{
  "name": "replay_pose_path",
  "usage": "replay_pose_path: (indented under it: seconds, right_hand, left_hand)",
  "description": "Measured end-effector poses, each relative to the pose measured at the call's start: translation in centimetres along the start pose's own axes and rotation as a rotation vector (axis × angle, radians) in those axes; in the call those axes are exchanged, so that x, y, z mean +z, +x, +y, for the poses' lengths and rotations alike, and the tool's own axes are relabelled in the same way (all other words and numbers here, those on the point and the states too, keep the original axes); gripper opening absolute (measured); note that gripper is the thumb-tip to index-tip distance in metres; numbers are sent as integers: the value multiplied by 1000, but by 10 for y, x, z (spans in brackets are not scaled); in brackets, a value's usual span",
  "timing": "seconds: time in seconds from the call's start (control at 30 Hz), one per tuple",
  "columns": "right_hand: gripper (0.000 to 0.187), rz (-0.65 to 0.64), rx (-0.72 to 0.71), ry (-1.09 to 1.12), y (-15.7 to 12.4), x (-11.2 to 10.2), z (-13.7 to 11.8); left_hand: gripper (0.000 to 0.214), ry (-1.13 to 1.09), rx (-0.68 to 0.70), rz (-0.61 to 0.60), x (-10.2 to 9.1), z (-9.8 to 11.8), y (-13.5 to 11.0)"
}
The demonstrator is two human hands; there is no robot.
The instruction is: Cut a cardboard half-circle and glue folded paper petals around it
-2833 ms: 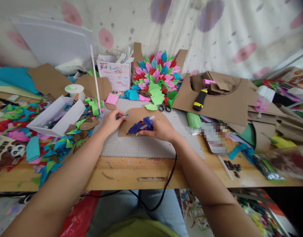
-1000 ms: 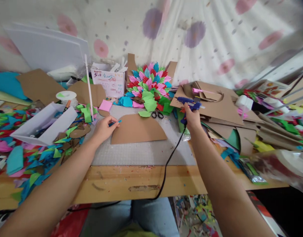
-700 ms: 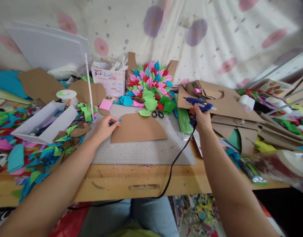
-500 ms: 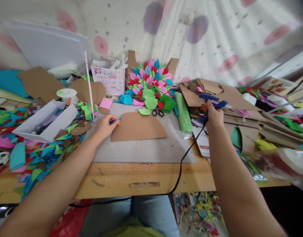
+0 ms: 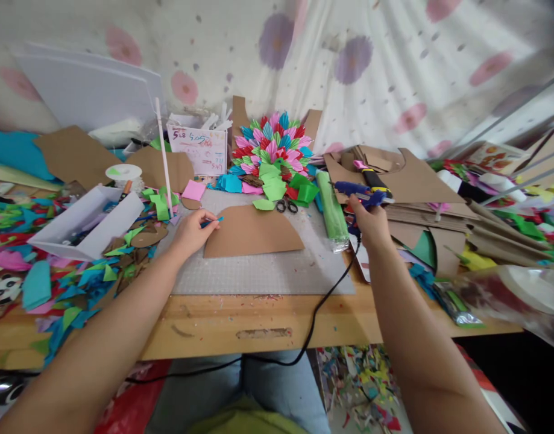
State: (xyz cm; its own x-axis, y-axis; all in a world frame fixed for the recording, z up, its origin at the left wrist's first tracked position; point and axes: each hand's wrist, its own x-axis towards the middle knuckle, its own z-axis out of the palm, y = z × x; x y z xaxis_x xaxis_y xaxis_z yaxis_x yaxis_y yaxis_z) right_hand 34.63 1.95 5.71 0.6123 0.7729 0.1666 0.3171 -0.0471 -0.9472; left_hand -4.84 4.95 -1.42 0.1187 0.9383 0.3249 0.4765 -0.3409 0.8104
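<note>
Between its fingertips, my left hand pinches a small blue paper piece at the upper left edge of a brown cardboard piece. The cardboard lies on a grey cutting mat and has a curved top and a straight lower edge. To the right, my right hand is wrapped round the handle of a blue glue gun, its nozzle pointing left. A black cord runs from the gun over the table edge. Part of the handle is hidden by my fingers.
Black-handled scissors and green paper leaves lie behind the cardboard, before a colourful paper-petal piece. A green wrapped roll sits at the right. Stacked cardboard is beyond it; a white box stands left among scraps.
My right hand has brought the glue gun leftward, closer to the green roll, uncovering a black and yellow tool on the cardboard stack. My left hand stays at the cardboard's edge.
</note>
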Motion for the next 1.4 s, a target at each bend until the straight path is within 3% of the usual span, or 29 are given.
replay_pose_path:
  seconds: [0.13, 0.3, 0.53, 0.73, 0.8, 0.9, 0.97, 1.03, 1.1, 1.17, 1.23, 1.3, 1.4]
  right_hand:
    - [42, -41, -67, -233, -27, 24, 11]
    - [44, -103, -52, -525, -51, 50, 23]
    - [46, -3, -54, -558, -53, 47, 27]
    - [45, -90, -50, -595, -49, 47, 33]
    - [51, -19, -168, -562, -51, 45, 29]
    - [63, 190, -518, -515, -60, 40, 9]
    - [55, 214, -693, -493, -71, 41, -10]
    - [35, 32, -789, -474, -85, 53, -27]
    - [17, -288, -852, -432, -99, 74, -36]
    - [12, -545, -843, -415, -113, 100, -38]
    - [11, -663, -871, -457, -125, 123, -36]
    - [11, -700, -921, -521, -134, 139, -35]
    - [12, -705, -980, -601, -141, 147, -36]
  left_hand:
    - [13, 29, 3, 14, -2, 3, -1]
    - [9, 182, 67, 12, -7, 12, -3]
    - [8, 267, 154, -21, -9, 26, -6]
    - [7, 273, 170, -46, -9, 26, -7]
    - [6, 276, 209, -64, -9, 26, -7]
    - [5, 303, 267, -108, -10, 30, -7]
    - [4, 323, 300, -142, -9, 34, -7]
    - [4, 337, 333, -169, -9, 40, -7]
    - [5, 349, 352, -187, -8, 45, -7]
    - [5, 362, 354, -204, -7, 48, -8]
    - [6, 377, 349, -218, -7, 49, -8]
    - [8, 386, 346, -225, -7, 50, -8]
    - [11, 385, 347, -222, -6, 50, -8]
